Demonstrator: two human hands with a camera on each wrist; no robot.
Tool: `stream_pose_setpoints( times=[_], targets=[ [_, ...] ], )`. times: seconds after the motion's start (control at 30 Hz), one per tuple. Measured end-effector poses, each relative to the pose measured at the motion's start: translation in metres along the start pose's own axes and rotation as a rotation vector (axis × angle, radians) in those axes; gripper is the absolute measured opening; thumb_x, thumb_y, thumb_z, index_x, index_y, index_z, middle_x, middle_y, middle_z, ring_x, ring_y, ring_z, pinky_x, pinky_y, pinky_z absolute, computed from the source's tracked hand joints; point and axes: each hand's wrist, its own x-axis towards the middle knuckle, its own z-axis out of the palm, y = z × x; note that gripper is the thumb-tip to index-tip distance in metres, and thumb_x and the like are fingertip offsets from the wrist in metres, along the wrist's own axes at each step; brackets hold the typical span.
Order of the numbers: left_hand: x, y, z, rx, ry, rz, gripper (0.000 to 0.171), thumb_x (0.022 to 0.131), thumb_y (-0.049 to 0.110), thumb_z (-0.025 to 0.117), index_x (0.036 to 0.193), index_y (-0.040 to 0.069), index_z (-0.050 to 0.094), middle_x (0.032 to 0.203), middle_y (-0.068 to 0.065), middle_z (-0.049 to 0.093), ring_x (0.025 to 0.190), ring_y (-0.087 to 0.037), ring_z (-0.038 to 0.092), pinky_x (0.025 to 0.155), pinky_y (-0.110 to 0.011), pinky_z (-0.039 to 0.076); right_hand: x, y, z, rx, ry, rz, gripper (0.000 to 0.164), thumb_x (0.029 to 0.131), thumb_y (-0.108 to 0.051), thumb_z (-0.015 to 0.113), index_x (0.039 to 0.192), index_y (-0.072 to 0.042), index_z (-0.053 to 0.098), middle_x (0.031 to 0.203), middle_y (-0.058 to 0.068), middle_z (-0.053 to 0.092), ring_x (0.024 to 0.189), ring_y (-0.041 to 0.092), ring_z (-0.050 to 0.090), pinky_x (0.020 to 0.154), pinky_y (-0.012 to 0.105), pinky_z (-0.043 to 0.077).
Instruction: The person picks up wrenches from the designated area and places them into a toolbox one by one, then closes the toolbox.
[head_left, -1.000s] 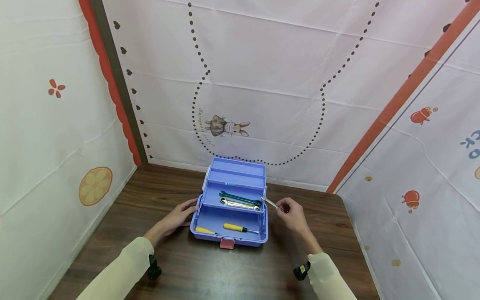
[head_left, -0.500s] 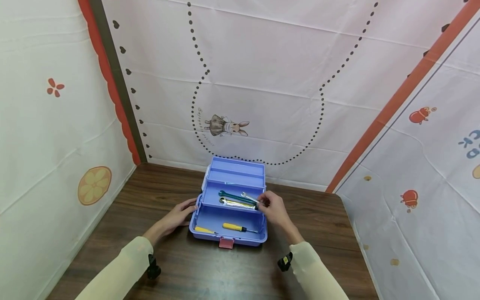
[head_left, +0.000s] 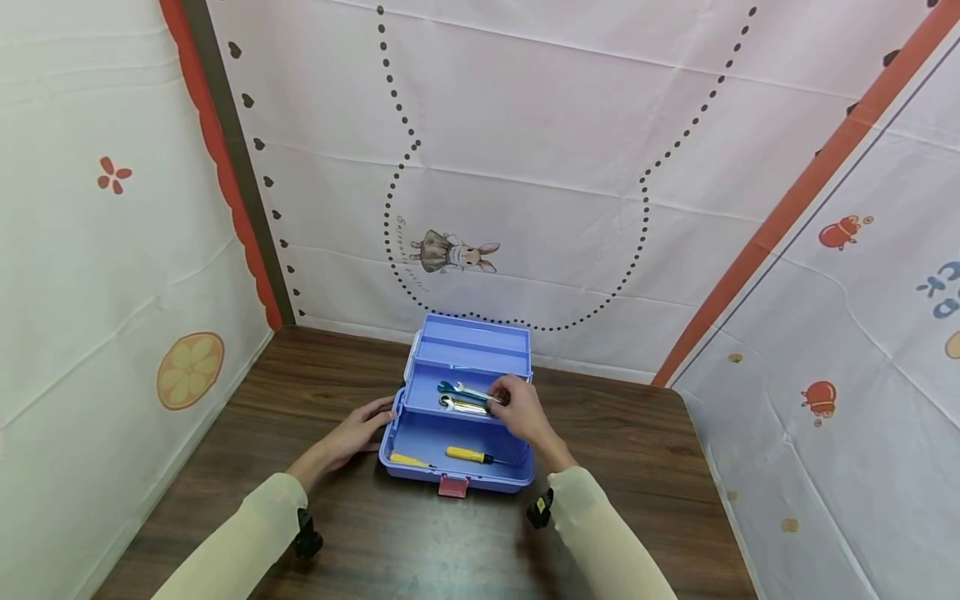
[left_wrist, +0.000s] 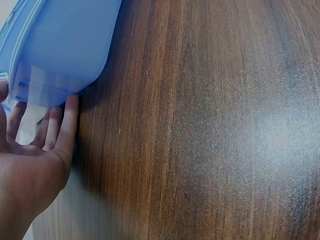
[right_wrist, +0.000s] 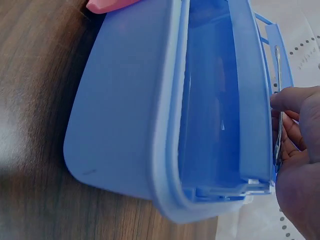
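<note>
A blue-purple toolbox (head_left: 412, 476) stands open on the table, its trays stepped up toward the back. My left hand (head_left: 348, 435) rests against its left side, fingers fairly straight along the wall in the left wrist view and thumb at the rim. With my right hand (head_left: 525, 417) I pinch a silver wrench (head_left: 468, 390) over the middle tray; the right wrist view shows its shaft between thumb and fingers. Beneath it lie a green wrench (head_left: 445, 387) and shiny yellowish wrenches (head_left: 467, 407), partly covered by the hand. Whether the held wrench touches them is unclear.
In the toolbox's bottom lie a yellow-handled screwdriver (head_left: 467, 454) and another yellow-handled tool (head_left: 408, 460). A pink latch (head_left: 453, 486) hangs at the front. The brown wood-grain table (head_left: 630, 425) meets printed cloth walls (head_left: 525, 208) at the back and sides.
My right hand has moved left from beside the toolbox to over the middle tray, carrying the silver wrench. The left hand has stayed at the toolbox's left side.
</note>
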Motion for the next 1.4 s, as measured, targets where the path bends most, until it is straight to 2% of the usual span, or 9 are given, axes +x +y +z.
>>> stream_pose_setpoints(
  times=[0.23,0.87,1.13,1.4],
  targets=[
    [0.001,0.000,0.001,-0.010,0.013,-0.010,0.065,0.111,0.041,0.057,0.166,0.016,0.034,0.164,-0.023,0.039,0.142,-0.041,0.049,0.098,-0.052,0.059,0.005,0.000,0.007,-0.001,-0.022,0.010,0.011,0.094,-0.001,0.077,0.100,-0.009,0.072,0.096,0.002,0.067,0.085,0.013,0.061,0.075,0.032,0.056],
    [0.000,0.000,0.001,-0.036,0.015,-0.011,0.070,0.109,0.044,0.060,0.166,0.014,0.034,0.165,-0.024,0.038,0.143,-0.042,0.048,0.098,-0.050,0.059,0.000,-0.006,0.013,-0.035,-0.017,0.005,0.013,0.093,0.001,0.077,0.101,-0.008,0.072,0.098,0.002,0.065,0.089,0.015,0.063,0.078,0.033,0.058],
    [-0.001,0.000,0.000,-0.016,0.009,-0.010,0.070,0.109,0.046,0.059,0.166,0.015,0.033,0.165,-0.024,0.038,0.143,-0.042,0.048,0.099,-0.051,0.059,0.000,-0.003,0.014,0.005,-0.021,-0.005,0.011,0.095,-0.002,0.076,0.103,-0.008,0.072,0.099,0.001,0.064,0.090,0.016,0.064,0.079,0.032,0.059],
    [0.000,0.000,-0.001,-0.015,-0.002,-0.005,0.067,0.110,0.043,0.057,0.166,0.016,0.034,0.164,-0.023,0.040,0.143,-0.042,0.047,0.099,-0.052,0.059,-0.002,-0.002,0.008,0.069,0.020,-0.016,0.014,0.093,-0.001,0.080,0.105,-0.007,0.073,0.097,0.002,0.067,0.087,0.016,0.065,0.077,0.032,0.058]
  ],
)
